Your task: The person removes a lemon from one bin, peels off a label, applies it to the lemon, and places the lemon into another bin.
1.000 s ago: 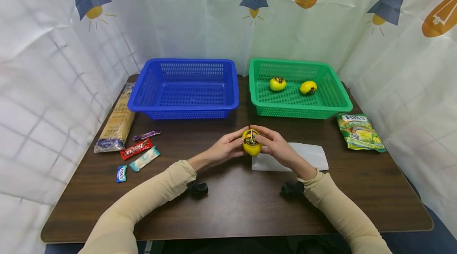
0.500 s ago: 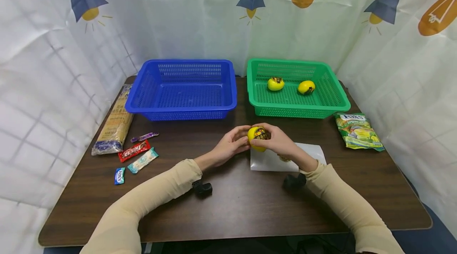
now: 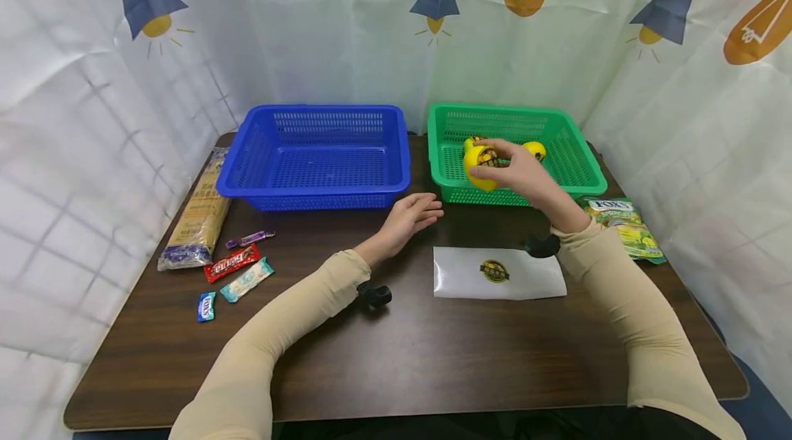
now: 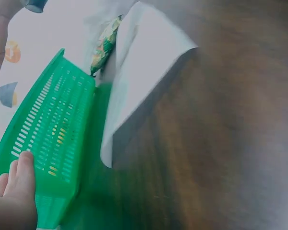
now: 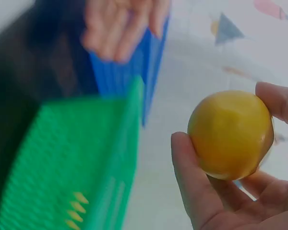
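My right hand (image 3: pixel 516 172) grips a yellow ball-shaped fruit (image 3: pixel 478 163) with a dark label and holds it over the front of the green basket (image 3: pixel 590 175). The right wrist view shows the same yellow fruit (image 5: pixel 230 134) pinched between thumb and fingers. Two more yellow fruits lie in the basket, one (image 3: pixel 535 148) showing to the right of the hand, the other mostly hidden behind the held fruit. My left hand (image 3: pixel 411 210) rests flat on the table with straight fingers, just before the gap between the two baskets. A white packet (image 3: pixel 498 273) with a round logo lies on the table.
An empty blue basket (image 3: pixel 315 151) stands at the back left. A long noodle pack (image 3: pixel 198 213) and several small candy wrappers (image 3: pixel 235 262) lie at the left. A green candy bag (image 3: pixel 625 227) lies at the right. Patterned curtains enclose the table.
My left hand let go of the yellow fruit and dropped flat to the table. My right hand carried the fruit up and back to above the green basket, uncovering the white packet.
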{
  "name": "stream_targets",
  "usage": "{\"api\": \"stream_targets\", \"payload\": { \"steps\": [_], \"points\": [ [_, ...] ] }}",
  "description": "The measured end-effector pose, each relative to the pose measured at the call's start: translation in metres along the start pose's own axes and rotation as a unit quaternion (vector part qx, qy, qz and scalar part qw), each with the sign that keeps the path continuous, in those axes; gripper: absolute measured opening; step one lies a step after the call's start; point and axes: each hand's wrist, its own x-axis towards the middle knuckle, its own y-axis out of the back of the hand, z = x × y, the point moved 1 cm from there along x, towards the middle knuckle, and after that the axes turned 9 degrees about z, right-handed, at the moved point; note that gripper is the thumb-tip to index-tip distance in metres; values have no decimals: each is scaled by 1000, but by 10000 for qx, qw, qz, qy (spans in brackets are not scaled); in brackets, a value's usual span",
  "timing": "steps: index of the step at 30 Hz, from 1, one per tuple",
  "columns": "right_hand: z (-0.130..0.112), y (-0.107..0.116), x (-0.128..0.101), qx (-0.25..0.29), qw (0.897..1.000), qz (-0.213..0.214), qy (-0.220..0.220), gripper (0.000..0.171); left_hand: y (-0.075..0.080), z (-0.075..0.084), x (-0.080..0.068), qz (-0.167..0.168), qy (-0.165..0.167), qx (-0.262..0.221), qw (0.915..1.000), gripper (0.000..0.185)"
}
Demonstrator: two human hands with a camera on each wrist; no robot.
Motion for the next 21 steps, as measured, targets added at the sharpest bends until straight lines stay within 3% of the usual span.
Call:
{"api": "stream_targets", "payload": {
  "steps": [5,10,17,21],
  "points": [
    [-9,32,28,65,9988,463,-111,64,-5,3,14,197,3,25,9998,53],
    [-7,52,64,652,9940,756,-436,68,-7,2,21,501,21,-52,9987,52],
    [9,58,100,1804,9706,896,-1317,72,-17,1,28,616,15,-144,9980,44],
    [27,56,110,2015,9570,1086,-1782,72,-25,0,32,545,-184,242,9980,37]
  ]
}}
